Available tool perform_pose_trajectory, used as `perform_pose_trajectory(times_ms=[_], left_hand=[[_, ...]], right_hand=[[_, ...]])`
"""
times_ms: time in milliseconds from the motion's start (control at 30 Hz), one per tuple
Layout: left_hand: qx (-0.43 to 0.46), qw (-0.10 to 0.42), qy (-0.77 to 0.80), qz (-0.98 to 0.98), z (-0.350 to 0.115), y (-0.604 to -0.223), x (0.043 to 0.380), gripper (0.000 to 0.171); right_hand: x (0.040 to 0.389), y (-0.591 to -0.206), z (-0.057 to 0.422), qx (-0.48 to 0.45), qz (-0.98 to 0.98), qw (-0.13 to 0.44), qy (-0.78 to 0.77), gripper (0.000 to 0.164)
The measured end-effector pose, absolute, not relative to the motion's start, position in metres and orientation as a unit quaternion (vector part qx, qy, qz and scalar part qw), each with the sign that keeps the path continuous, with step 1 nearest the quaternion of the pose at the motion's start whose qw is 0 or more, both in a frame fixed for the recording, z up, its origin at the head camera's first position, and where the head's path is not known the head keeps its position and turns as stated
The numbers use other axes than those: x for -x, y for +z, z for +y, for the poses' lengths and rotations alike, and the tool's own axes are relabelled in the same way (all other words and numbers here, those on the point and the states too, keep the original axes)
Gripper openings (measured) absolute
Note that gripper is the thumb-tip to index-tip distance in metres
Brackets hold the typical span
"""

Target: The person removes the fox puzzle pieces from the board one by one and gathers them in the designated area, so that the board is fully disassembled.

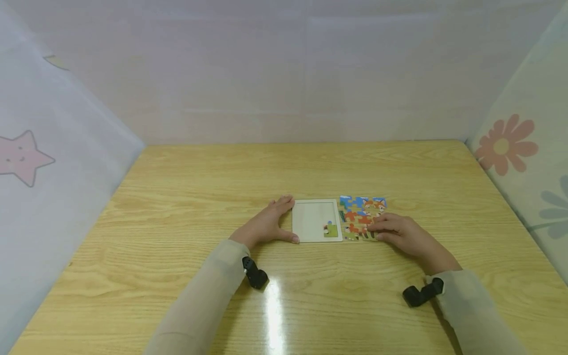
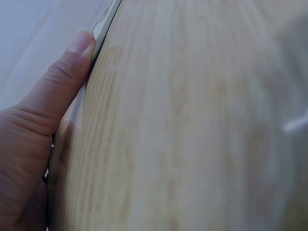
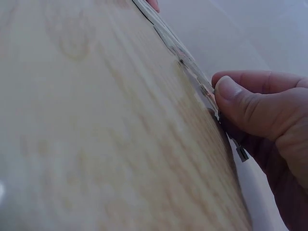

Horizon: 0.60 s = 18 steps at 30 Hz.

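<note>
A white puzzle tray (image 1: 310,217) lies flat on the table, with one green puzzle piece (image 1: 331,230) in its near right corner. My left hand (image 1: 268,223) holds the tray's left side, fingers at the far corner and thumb at the near one. In the left wrist view the thumb (image 2: 62,82) presses along the tray's edge. Right beside the tray lie several loose, colourful puzzle pieces (image 1: 350,216), some showing an orange fox. Over their near right part, my right hand (image 1: 406,235) pinches a puzzle piece between thumb (image 3: 245,103) and forefinger; its fingers hide most of that piece.
The wooden table (image 1: 177,197) reaches back to a pale cloth wall (image 1: 306,74). Printed cloths with a star (image 1: 24,159) and a flower (image 1: 503,145) hang at the sides. Black wrist cameras (image 1: 255,273) sit on both sleeves.
</note>
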<state>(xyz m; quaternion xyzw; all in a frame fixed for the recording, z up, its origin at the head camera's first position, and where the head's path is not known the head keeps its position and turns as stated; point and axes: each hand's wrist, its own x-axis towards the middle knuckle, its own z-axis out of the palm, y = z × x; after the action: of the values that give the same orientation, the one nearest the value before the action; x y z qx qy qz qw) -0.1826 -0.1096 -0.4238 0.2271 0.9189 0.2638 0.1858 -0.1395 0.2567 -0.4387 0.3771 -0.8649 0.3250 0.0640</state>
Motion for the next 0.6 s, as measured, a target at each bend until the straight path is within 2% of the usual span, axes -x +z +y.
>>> perform_pose_trajectory(times_ms=[600], left_hand=[[-0.223, 0.188, 0.259, 0.921, -0.1095, -0.4221, 0.1818, 0.109]], right_hand=[[0.1393, -0.4335, 0.2518, -0.404, -0.859, 0.096, 0.298, 0.029]])
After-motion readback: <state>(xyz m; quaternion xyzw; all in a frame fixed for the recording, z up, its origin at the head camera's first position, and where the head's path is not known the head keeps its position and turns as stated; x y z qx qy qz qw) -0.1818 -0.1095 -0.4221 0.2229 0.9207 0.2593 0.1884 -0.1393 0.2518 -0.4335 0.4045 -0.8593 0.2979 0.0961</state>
